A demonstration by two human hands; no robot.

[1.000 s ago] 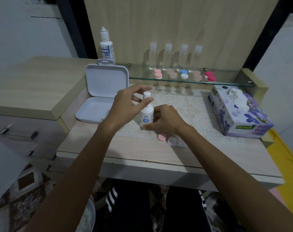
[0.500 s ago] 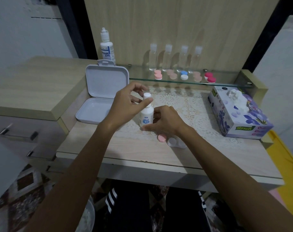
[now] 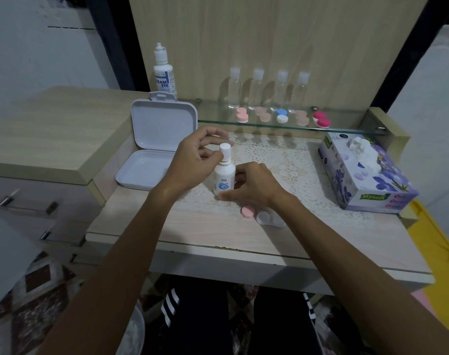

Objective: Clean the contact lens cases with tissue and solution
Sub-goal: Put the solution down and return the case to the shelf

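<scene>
Tabletop (image 3: 131, 221); bottle (image 3: 224, 179) between both hands' grip

Bare forearms; black trousers (image 3: 208, 316), white side stripes.

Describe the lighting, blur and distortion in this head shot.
Head view: dim, bluish light; wide-angle bending bows the desk edge and stretches the forearms; the small white bottle is fairly sharp; the clear bottles on the glass shelf look soft and cast faint shadows.
</scene>
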